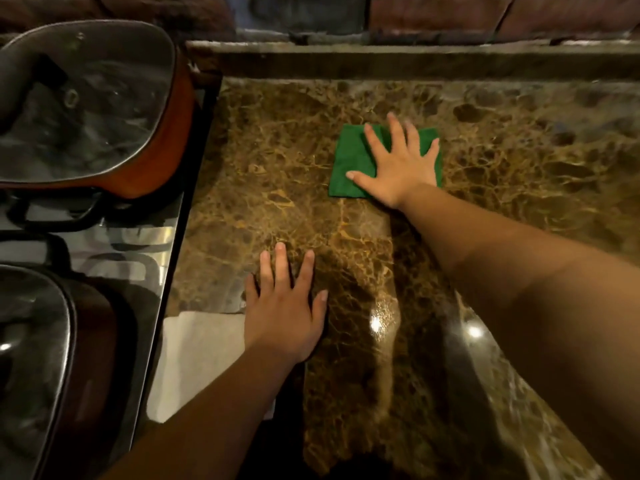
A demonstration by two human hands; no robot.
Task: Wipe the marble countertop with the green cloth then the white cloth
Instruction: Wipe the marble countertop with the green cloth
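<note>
Green cloth (pixel 349 164) flat under the right hand (pixel 398 168), mid-counter

So the green cloth is a folded, roughly square piece, bright solid green, lying flat on the brown marble counter (pixel 502 161) around the middle, a bit toward the far side. The right hand is pressed palm-down on its right half, fingers spread wide, not gripping anything. The left hand (pixel 287 306) is nearer and further left, flat on bare marble, fingers spread too, holding nothing. The white cloth (pixel 201 358) sits folded at the near left edge of the counter, partly under the left wrist and forearm, just beside the stove (pixel 152 251). Count-wise: one green cloth, one white cloth, two hands, and two lidded pots on the stove at left, one far (pixel 86 109) with an orange-red side, one near (pixel 38 358). The marble is glossy with a couple of light glints near the front.
</note>
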